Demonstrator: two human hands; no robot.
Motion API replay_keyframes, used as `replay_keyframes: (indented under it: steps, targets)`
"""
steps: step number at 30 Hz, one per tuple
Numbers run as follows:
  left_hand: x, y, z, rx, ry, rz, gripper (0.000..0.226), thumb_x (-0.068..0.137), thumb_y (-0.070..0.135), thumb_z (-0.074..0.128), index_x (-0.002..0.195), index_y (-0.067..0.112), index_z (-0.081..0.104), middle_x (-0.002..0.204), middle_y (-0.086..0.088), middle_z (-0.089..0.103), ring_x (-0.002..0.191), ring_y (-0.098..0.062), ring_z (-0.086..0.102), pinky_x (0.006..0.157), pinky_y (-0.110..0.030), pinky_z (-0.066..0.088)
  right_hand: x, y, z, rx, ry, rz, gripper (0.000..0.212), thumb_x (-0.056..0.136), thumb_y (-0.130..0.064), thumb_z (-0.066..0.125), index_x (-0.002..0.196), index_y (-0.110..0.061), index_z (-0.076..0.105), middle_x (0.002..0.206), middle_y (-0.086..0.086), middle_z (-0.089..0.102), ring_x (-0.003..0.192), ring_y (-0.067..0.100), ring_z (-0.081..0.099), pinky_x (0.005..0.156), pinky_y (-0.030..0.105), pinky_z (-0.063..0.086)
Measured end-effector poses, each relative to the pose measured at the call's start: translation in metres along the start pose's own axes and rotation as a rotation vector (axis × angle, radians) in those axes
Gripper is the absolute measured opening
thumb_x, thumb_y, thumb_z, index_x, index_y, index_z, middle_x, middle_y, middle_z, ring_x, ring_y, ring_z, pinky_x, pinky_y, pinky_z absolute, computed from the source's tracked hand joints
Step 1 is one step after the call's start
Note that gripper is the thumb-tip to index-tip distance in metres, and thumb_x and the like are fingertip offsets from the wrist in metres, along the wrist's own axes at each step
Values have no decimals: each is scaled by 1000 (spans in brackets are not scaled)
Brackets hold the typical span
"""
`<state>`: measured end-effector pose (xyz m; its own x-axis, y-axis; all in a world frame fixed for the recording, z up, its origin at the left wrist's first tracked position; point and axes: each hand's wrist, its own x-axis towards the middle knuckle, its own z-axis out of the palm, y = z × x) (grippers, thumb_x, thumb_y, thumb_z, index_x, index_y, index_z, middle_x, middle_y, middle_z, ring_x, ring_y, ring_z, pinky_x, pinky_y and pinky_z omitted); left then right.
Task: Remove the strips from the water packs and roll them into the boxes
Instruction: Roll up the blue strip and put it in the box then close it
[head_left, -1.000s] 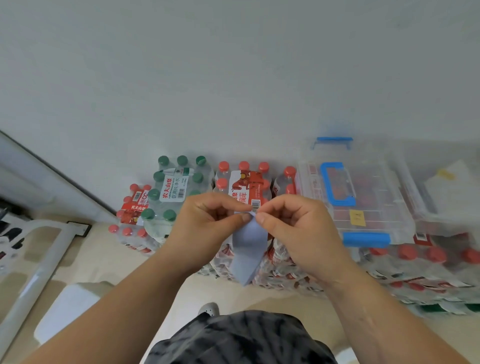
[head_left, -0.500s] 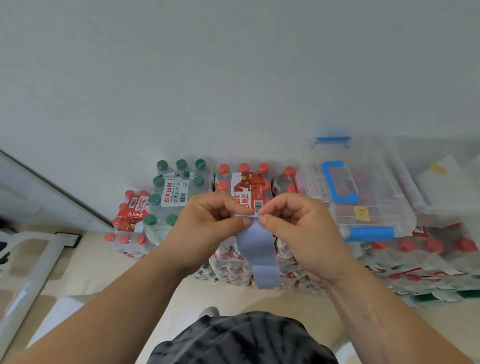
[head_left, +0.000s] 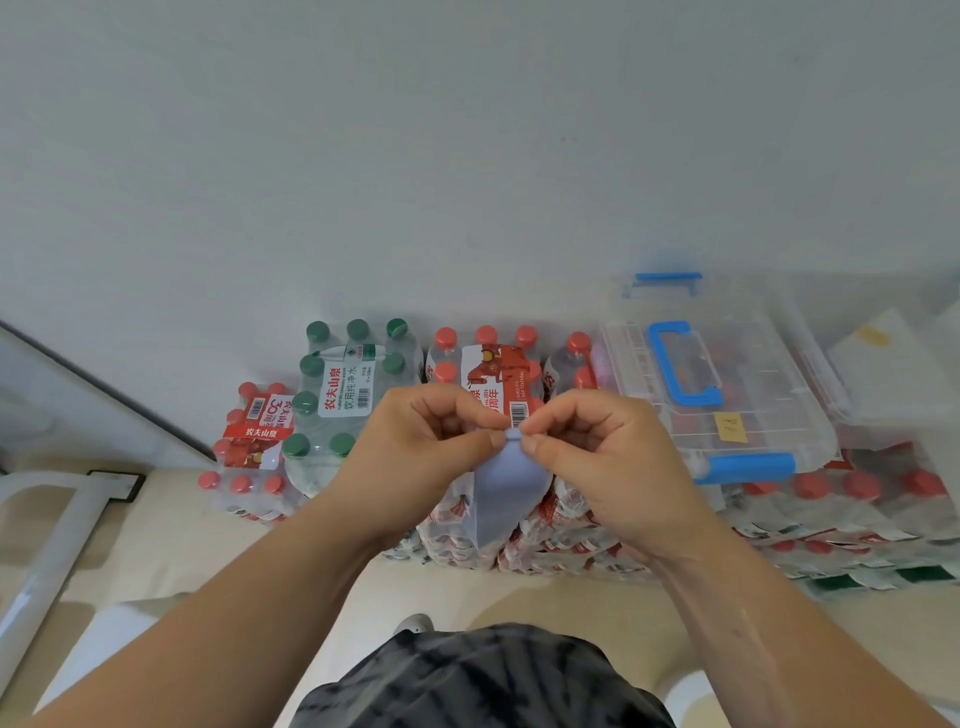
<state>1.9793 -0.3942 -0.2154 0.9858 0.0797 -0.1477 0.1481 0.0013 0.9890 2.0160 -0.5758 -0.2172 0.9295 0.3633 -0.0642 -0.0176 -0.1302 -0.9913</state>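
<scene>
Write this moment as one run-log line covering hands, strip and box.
left hand: pinches strip top | right hand: pinches strip top | strip: blue, top bunched, rest hangs loose | box: clear, blue handle, lid on

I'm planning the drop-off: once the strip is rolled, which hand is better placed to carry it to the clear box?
Probably the right hand: it pinches the strip and lies beside the clear box, while the left hand is farther away.
</scene>
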Motion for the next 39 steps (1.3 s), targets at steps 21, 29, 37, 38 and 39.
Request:
replay_keyframes:
  steps: [21, 29, 37, 38, 39]
  targets:
    - [4, 3, 8, 132, 47, 6, 11, 85, -4, 71, 85, 6, 76, 85, -23, 72, 88, -44, 66, 80, -53, 56, 0, 3, -2, -32, 33, 82, 19, 91, -4, 69, 96, -21, 74, 86, 7, 75, 86, 21, 71, 80, 32, 60]
    - [6, 7, 5, 158, 11, 62, 14, 84, -7, 70, 81, 6, 77, 81, -20, 71, 84, -43, 64, 75, -50, 56, 0, 2, 0, 5, 32, 72, 21, 88, -2, 70, 84, -22, 72, 76, 18, 65, 69, 18, 58, 68, 36, 53]
    - [8, 7, 7, 122, 0, 65, 15, 81, -11, 71, 81, 3, 77, 81, -20, 72, 81, -39, 67, 77, -49, 57, -1, -1, -2, 35, 81, 42, 12, 83, -7, 78, 79, -18, 76, 70, -4, 71, 65, 3, 62, 62, 17, 51]
    - [8, 7, 7, 114, -5, 66, 15, 81, -11, 71, 81, 2, 77, 82, -21, 72, 83, -41, 66, 77, -49, 57, -1, -2, -2, 37, 87, 39, 11, 83, -8, 78, 80, -18, 76, 72, -2, 73, 66, 4, 63, 64, 18, 52]
    - [9, 7, 8, 110, -10, 67, 16, 81, -12, 71, 81, 3, 77, 82, -22, 71, 82, -41, 66, 76, -48, 57, -1, -1, -2, 40, 92, 40, 10, 83, -9, 78, 80, -19, 76, 74, -1, 74, 68, 5, 65, 65, 18, 54]
